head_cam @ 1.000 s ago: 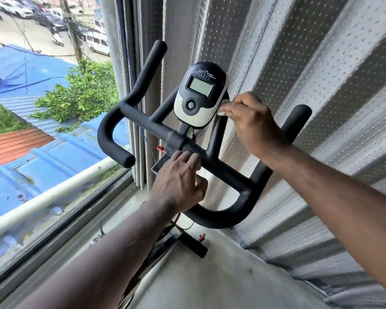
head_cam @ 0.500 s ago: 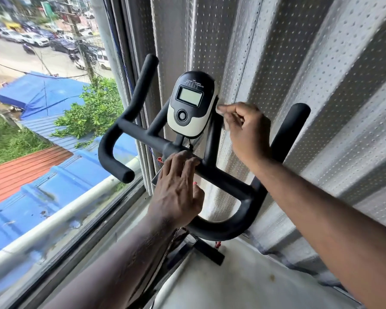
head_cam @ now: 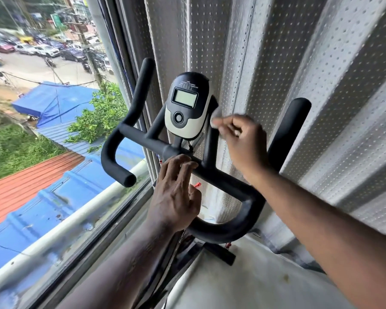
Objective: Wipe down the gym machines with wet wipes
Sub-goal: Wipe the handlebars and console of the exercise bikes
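1. Curling fingers of right hand round white wipe, holding it at right edge of console.
2. Wrapping fingers of left hand over handlebar crossbar, just below console.
3. Facing dotted curtain, window at left.

This looks like an upstairs workout room: a black foam-padded exercise-bike handlebar with an oval black-and-white plastic console faces a large glass window over blue and red corrugated rooftops.

Bright daylight through the window; wide-angle bending, blurred edges.
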